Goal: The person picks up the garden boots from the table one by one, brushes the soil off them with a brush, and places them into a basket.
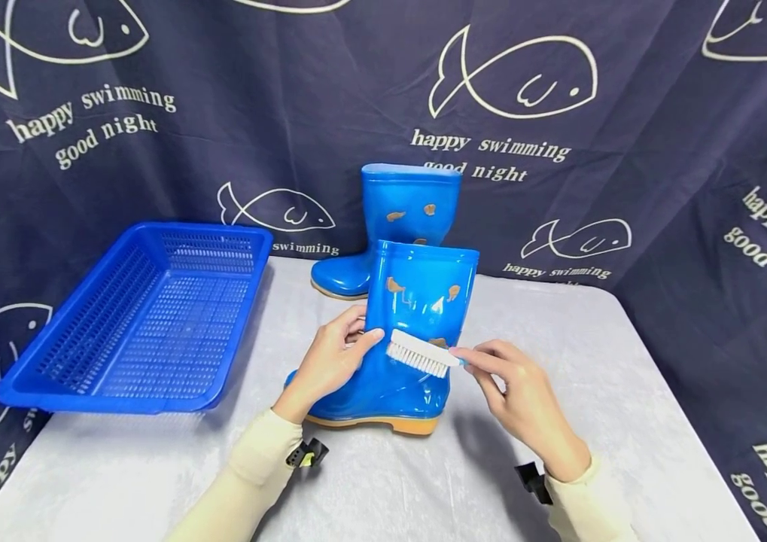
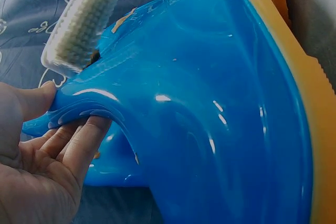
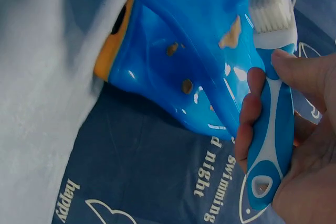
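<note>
A blue rubber boot [image 1: 369, 395] with a yellow sole stands on the table, its toe pointing left and brown patches on its shaft. My left hand [image 1: 329, 357] pinches the front of the shaft, thumb on one side and fingers on the other, as the left wrist view shows close up. In my right hand [image 1: 521, 395] is a scrub brush [image 1: 424, 352], gripped by its blue and white handle [image 3: 273, 124]. The white bristles [image 2: 86, 22] are beside the shaft, near a brown patch [image 1: 439, 342] partly hidden by the brush head.
Behind the near boot stands a second blue boot [image 1: 406, 192], also with brown patches and partly covered by the first. A blue plastic basket [image 1: 223, 376] is at the left of the white table [image 1: 559, 467]. Dark fish-print cloth [image 1: 329, 98] hangs behind and at the sides.
</note>
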A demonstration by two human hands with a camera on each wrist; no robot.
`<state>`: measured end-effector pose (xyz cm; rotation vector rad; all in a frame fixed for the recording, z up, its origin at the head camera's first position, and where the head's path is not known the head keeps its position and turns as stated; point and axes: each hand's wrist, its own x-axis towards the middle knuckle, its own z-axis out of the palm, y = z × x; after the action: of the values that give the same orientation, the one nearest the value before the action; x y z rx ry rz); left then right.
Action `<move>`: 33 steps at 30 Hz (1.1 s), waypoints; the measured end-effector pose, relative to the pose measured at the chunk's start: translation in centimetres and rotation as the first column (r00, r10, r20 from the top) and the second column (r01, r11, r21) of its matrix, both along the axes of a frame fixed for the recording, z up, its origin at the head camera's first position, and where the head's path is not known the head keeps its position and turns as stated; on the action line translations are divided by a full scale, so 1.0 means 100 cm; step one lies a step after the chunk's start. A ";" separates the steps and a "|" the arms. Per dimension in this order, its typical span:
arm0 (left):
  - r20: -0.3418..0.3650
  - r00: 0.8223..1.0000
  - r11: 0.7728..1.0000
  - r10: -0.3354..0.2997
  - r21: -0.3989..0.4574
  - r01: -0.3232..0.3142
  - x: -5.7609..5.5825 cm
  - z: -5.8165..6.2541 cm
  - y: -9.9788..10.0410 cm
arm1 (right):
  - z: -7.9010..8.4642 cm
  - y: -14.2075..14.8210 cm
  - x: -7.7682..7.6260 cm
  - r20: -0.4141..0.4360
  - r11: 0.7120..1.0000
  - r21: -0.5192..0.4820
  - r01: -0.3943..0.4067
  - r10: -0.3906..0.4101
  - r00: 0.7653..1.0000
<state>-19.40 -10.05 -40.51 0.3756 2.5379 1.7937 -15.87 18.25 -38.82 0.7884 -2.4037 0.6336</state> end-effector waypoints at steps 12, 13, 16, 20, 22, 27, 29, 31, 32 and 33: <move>0.013 1.000 1.000 0.005 -0.017 -0.005 -0.001 0.000 -0.002 | 0.003 0.005 0.002 0.045 0.999 -0.045 0.026 -0.024 0.999; 0.013 1.000 1.000 0.007 -0.014 -0.006 -0.001 0.000 -0.001 | 0.002 0.005 0.001 0.043 0.999 -0.034 0.029 -0.027 0.999; 0.004 1.000 1.000 0.003 -0.011 -0.003 -0.001 0.000 0.000 | -0.002 0.004 0.001 0.051 1.000 0.005 0.025 -0.025 0.998; -0.008 1.000 1.000 -0.009 -0.009 0.009 -0.003 -0.001 0.001 | -0.003 0.005 0.007 0.083 1.000 0.018 0.009 -0.010 0.996; -0.005 1.000 1.000 -0.007 -0.013 0.007 -0.003 -0.002 0.001 | -0.002 0.007 0.009 0.092 1.000 0.007 0.012 -0.013 0.996; -0.005 1.000 1.000 -0.003 -0.016 0.003 -0.002 -0.002 0.000 | 0.004 0.006 0.007 0.070 0.999 -0.029 0.020 -0.018 0.997; -0.008 1.000 1.000 -0.010 -0.014 0.010 -0.002 -0.002 0.001 | 0.007 0.005 0.005 0.055 0.999 -0.051 0.020 -0.017 0.998; -0.004 1.000 1.000 -0.013 -0.014 0.013 -0.001 -0.002 0.001 | 0.010 0.003 0.001 0.037 0.997 -0.076 0.022 -0.019 0.999; -0.007 1.000 1.000 -0.013 -0.013 0.013 -0.001 -0.001 0.001 | 0.012 0.001 -0.002 0.027 0.996 -0.089 0.023 -0.020 0.999; -0.007 1.000 1.000 -0.012 -0.014 0.012 -0.001 -0.001 0.001 | 0.014 0.000 -0.004 0.019 0.994 -0.103 0.026 -0.024 1.000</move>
<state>-19.48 -9.97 -40.66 0.3967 2.5454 1.7734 -16.30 18.25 -37.45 0.7113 -2.3719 0.7510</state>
